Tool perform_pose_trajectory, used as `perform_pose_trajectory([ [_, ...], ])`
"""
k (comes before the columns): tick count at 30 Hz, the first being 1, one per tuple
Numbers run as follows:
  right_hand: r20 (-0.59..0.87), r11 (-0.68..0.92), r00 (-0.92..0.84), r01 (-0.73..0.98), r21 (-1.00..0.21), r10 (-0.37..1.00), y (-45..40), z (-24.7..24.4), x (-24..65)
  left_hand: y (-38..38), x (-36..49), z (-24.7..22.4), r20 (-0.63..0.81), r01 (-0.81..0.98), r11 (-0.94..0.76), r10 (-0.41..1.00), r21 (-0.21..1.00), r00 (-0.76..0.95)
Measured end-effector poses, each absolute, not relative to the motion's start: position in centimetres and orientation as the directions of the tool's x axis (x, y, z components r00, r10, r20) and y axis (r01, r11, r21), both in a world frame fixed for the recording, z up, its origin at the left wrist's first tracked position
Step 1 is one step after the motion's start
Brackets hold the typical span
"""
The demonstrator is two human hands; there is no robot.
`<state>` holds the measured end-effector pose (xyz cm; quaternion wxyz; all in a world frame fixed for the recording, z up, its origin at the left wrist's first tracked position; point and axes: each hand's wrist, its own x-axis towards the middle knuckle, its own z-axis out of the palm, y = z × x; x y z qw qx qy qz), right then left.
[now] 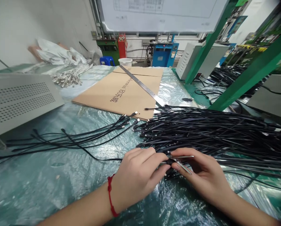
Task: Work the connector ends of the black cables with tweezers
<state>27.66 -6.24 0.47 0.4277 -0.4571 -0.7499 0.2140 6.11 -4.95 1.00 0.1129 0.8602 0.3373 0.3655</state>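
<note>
My left hand point(140, 172), with a red string bracelet point(110, 194) at the wrist, is closed on the end of a black cable point(109, 159) that trails off to the left. Close against its fingertips, my right hand point(201, 172) pinches small metal tweezers point(184, 166), whose two arms spread toward the palm. The tips of the tweezers meet the cable end between both hands; the exact contact is partly hidden by fingers. Behind and to the right lies a large pile of black cables point(201, 125).
Several loose cables point(84, 136) lie at the left below a perforated grey box point(20, 100). A cardboard sheet point(131, 94) with a steel ruler point(140, 84) on it is ahead. A green post point(248, 72) rises at the right.
</note>
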Motion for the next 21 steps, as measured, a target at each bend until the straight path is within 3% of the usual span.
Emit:
perform_pose_trajectory([
  [5, 0.571, 0.584, -0.185, 0.463, -0.667, 0.8, -6.1, 1.3, 27.7, -5.2, 6.4, 1.5, 0.518, 0.413, -0.683, 0.728, 0.603, 0.449],
  [8, 0.525, 0.528, -0.134, 0.421, -0.738, 0.841, -6.1, 1.4, 27.8, -4.7, 6.3, 1.8, 0.514, 0.361, -0.686, 0.72, 0.632, 0.467],
  [11, 0.357, 0.352, -0.032, 0.274, -0.895, 0.934, -5.4, 1.4, 28.5, -2.8, 5.4, 1.7, 0.477, 0.436, -0.675, 0.733, 0.595, 0.485],
  [14, 0.213, 0.212, 0.09, 0.018, -0.977, 0.973, -3.4, 1.7, 30.4, 0.4, 3.4, 1.0, 0.434, 0.614, -0.565, 0.823, 0.551, 0.368],
  [17, 0.205, 0.241, 0.303, -0.086, -0.967, 0.931, -0.4, 2.6, 33.9, 3.6, 1.0, -0.5, 0.418, 0.731, -0.456, 0.872, 0.508, 0.254],
  [21, 0.246, 0.387, 0.653, -0.078, -0.919, 0.716, 2.5, 4.1, 39.9, 5.7, -0.8, -2.6, 0.39, 0.809, -0.403, 0.89, 0.428, 0.237],
])
